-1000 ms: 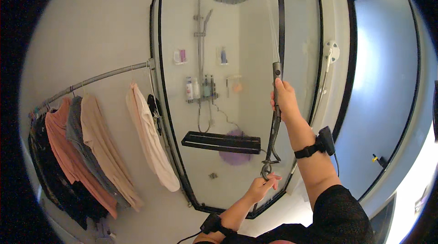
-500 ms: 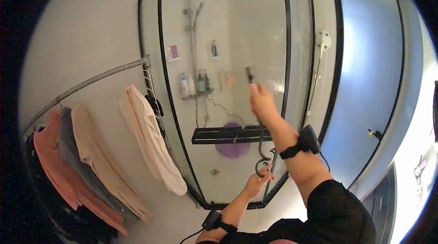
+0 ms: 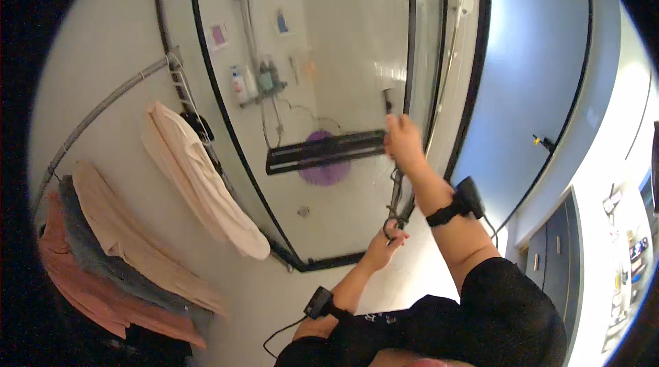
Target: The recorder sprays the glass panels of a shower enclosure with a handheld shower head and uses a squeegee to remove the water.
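The white lettering on the black clothing [image 3: 439, 329] is too small to read. The right hand [image 3: 403, 142] is closed around a slim dark wand [image 3: 388, 100], held upright before the shower glass [image 3: 357, 37], just left of its black upright bar [image 3: 410, 44]. Lower down and apart from it, the left hand [image 3: 384, 249] grips the wand's dark, looped cord [image 3: 397, 192].

We wear a black short-sleeved top [image 3: 473, 326], boxy black devices [image 3: 469, 197] strapped on both forearms [image 3: 427, 187], thin dark cables [image 3: 276, 335] attached.
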The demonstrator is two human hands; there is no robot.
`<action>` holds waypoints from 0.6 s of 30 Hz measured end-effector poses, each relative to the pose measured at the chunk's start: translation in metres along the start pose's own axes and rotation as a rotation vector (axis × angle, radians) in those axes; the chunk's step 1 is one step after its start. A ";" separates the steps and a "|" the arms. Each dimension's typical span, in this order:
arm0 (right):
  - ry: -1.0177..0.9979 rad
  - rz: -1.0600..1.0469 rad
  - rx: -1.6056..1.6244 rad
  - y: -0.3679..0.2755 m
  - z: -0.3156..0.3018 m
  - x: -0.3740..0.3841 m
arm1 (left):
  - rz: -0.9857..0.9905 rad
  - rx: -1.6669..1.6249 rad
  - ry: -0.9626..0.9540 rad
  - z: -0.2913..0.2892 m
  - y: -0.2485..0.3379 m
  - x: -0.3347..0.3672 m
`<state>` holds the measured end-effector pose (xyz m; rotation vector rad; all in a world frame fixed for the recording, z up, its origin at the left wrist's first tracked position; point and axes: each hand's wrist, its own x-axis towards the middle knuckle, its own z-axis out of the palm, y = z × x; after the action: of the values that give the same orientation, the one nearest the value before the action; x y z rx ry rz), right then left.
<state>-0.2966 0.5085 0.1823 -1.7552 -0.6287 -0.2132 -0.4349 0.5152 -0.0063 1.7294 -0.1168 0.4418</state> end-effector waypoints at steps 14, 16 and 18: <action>-0.176 0.353 0.016 0.105 -0.046 -0.048 | 0.087 0.428 0.000 0.042 -0.030 -0.016; -0.277 0.226 -0.075 0.113 -0.033 -0.061 | 0.087 0.578 -0.066 0.042 -0.044 -0.023; -0.334 0.175 -0.201 0.107 -0.018 -0.067 | 0.077 0.640 -0.099 0.042 -0.063 -0.024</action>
<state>-0.2943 0.4545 0.0664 -2.0501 -0.7055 0.1465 -0.4278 0.4837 -0.0788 2.3833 -0.1213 0.4811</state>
